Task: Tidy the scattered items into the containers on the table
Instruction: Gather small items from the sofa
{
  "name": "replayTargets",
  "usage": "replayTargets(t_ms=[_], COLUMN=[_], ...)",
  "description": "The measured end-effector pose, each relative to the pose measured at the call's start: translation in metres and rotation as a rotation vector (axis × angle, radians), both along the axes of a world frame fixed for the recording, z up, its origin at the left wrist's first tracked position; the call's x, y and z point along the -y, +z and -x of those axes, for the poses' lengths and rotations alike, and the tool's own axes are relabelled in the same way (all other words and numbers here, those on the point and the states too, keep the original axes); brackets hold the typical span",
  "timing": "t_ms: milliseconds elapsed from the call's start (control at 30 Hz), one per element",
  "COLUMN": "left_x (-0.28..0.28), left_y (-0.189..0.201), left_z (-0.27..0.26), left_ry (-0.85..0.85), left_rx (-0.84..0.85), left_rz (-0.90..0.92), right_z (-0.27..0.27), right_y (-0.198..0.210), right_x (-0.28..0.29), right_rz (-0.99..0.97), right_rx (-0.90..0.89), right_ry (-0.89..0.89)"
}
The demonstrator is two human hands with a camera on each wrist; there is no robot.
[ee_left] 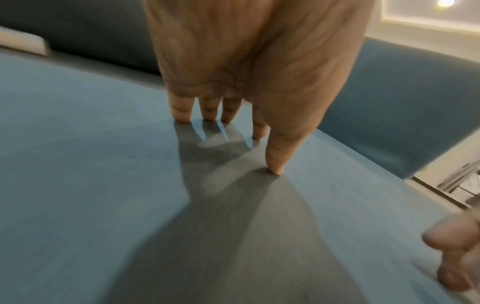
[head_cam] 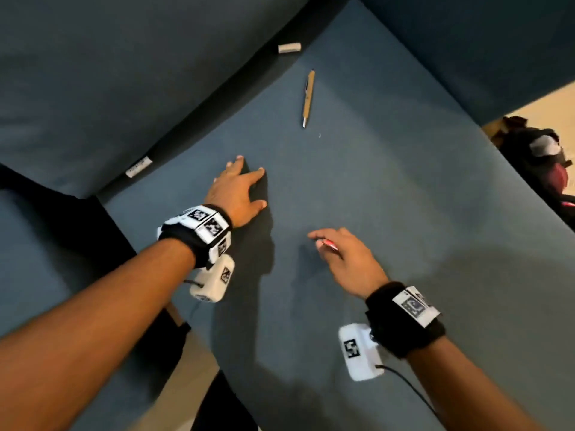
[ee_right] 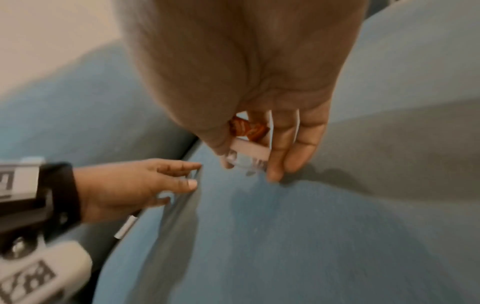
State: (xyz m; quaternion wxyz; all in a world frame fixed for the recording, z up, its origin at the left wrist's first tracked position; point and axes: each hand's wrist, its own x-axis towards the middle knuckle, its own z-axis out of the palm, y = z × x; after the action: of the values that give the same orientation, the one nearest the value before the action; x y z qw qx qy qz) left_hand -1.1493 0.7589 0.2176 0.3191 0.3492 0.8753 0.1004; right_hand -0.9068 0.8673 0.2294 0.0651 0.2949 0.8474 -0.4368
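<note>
**One Small Packet in Hand, Pen and Other Items Yet to Be Gathered**

A small red-and-white packet point(ee_right: 248, 144) is pinched between the thumb and curled fingers point(ee_right: 279, 156) of the right hand point(head_cam: 348, 259); its exact kind cannot be told through the blur. The left hand point(head_cam: 238, 194) is held with its fingers point(ee_left: 182, 111) straight and slightly spread, the tips pressed on the blue seat cushion point(head_cam: 404, 213); nothing is held by it.

The pen point(head_cam: 308, 98) is taken as the landmark. The left hand is placed nearer the camera than the pen and a little to its left; the right hand, with the packet, is found nearer again and somewhat to its right, well apart from it. A small white block point(head_cam: 289, 48) is seen beyond the pen, at the seam where the seat meets the back cushion point(head_cam: 124, 73). A white tag point(head_cam: 139, 167) is seen in the same seam, to the left of the pen and just beside the left hand; whether it is loose or sewn to the cushion cannot be told.

The task is judged to be at an early or middle stage: one item has been picked up, while the pen and the white block are yet to be collected. No container and no table are shown in any view, so nothing can be said of what has already been put away.

The surface is a soft, matte blue sofa. Past its right edge, to the right of the pen, a pale floor point(head_cam: 544, 110) and a dark bag point(head_cam: 538, 157) are seen.
</note>
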Motion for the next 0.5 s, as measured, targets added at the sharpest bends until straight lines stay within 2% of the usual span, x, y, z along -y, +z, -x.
replayTargets(t_ms=[67, 133, 233, 300, 400, 500], left_x=[0.043, 0.084, 0.129, 0.154, 0.184, 0.225], left_y=[0.008, 0.02, 0.038, 0.04, 0.039, 0.04], left_z=[-0.034, -0.084, -0.17, -0.224, -0.282, -0.323], left_ry=[-0.001, 0.027, 0.182, 0.246, 0.312, 0.438], left_rx=[-0.009, 0.062, 0.424, 0.518, 0.392, 0.238], left_rz=[0.01, -0.007, -0.189, -0.3, -0.396, -0.49], right_z=[-0.021, -0.043, -0.066, -0.083, -0.108, -0.129], right_y=[-0.002, 0.003, 0.024, 0.03, 0.029, 0.033], right_x=[0.032, 0.068, 0.114, 0.142, 0.179, 0.215], right_rz=[0.213, 0.345, 0.592, 0.663, 0.749, 0.905], right_rx=[0.008, -0.004, -0.037, -0.004, 0.063, 0.115], right_ry=[-0.093, -0.154, -0.302, -0.371, -0.446, -0.446])
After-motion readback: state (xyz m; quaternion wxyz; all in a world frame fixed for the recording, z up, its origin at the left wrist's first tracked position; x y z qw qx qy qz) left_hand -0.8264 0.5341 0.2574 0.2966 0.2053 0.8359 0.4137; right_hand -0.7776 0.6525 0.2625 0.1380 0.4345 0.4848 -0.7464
